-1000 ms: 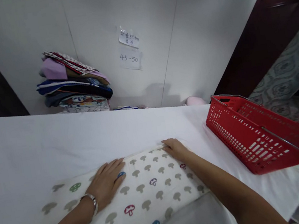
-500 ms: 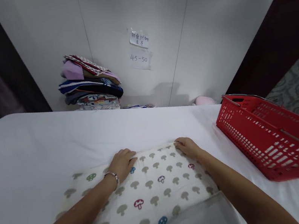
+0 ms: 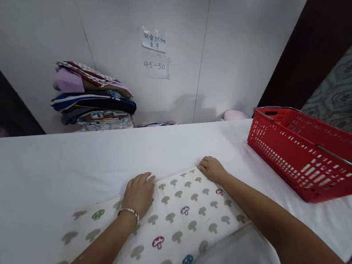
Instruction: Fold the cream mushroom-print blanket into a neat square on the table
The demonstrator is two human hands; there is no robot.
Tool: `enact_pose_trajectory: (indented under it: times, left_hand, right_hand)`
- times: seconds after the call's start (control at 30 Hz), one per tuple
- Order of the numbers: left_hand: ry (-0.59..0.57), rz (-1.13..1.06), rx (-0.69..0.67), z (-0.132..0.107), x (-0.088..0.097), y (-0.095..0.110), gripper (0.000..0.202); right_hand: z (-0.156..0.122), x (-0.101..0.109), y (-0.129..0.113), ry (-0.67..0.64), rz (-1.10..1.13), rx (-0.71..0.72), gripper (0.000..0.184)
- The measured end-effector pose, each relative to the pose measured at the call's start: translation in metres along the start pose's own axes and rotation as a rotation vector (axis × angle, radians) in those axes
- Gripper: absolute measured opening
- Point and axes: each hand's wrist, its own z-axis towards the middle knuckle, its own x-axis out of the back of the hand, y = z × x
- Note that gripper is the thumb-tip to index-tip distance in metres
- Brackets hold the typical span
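A white cloth [image 3: 191,225] printed with grey and a few coloured mushrooms lies spread in front of me, its near side folded over to show a plain pale face. My left hand [image 3: 139,194], with a bracelet at the wrist, rests flat on the cloth near its far edge, fingers stretched out. At the far right corner, my right hand [image 3: 213,170] has its fingers curled together over the cloth's edge. The exact grip of those fingertips is partly hidden.
Under the cloth is a white-covered table [image 3: 34,173]. A red plastic basket [image 3: 297,161] with metal handles stands at the right. Against the wall rises a stack of folded fabrics [image 3: 97,102]. A pink item [image 3: 234,115] sits at the back, below paper notes [image 3: 155,59].
The view has shifted slightly, so everything sits a little further left. My left hand now lies flatter on the cloth; my right hand stays at the far right corner.
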Motion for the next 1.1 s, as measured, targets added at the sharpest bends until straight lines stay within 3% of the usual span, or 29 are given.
enact_pose_trajectory:
  times: [0.07,0.13,0.27,0.43,0.6,0.77,0.93,1.03,1.1]
  left_hand:
    - [-0.001,-0.028,-0.091,-0.006,-0.006,0.003,0.041]
    - [-0.074,-0.067,-0.142,-0.01,-0.014,0.004,0.046]
    - [-0.193,-0.078,-0.097,-0.014,-0.022,0.002,0.054]
    - [-0.207,-0.078,-0.085,-0.013,-0.021,0.003,0.053]
    - [-0.189,-0.127,-0.09,-0.015,-0.02,0.004,0.053]
    - [-0.21,-0.178,-0.068,-0.014,-0.016,0.007,0.051]
    - [-0.206,-0.248,-0.053,-0.019,0.002,0.01,0.057]
    - [-0.115,-0.225,-0.01,-0.04,0.018,0.001,0.057]
    - [-0.078,-0.171,0.055,-0.064,0.029,-0.011,0.055]
  right_hand:
    - [0.002,-0.002,0.004,0.032,0.039,0.0,0.029]
    - [0.005,-0.003,0.008,0.039,0.094,-0.024,0.027]
    - [0.008,0.002,0.01,0.006,0.156,-0.074,0.035]
    - [-0.012,0.006,0.006,0.06,0.066,-0.013,0.048]
    - [-0.025,-0.001,0.012,-0.14,0.03,-0.057,0.059]
    - [-0.017,0.003,0.013,-0.205,0.013,-0.075,0.059]
    - [-0.03,0.013,-0.015,-0.1,-0.08,-0.098,0.06]
    - [-0.056,0.013,-0.042,-0.015,-0.072,0.062,0.06]
    - [-0.075,0.01,-0.055,-0.045,-0.033,0.142,0.059]
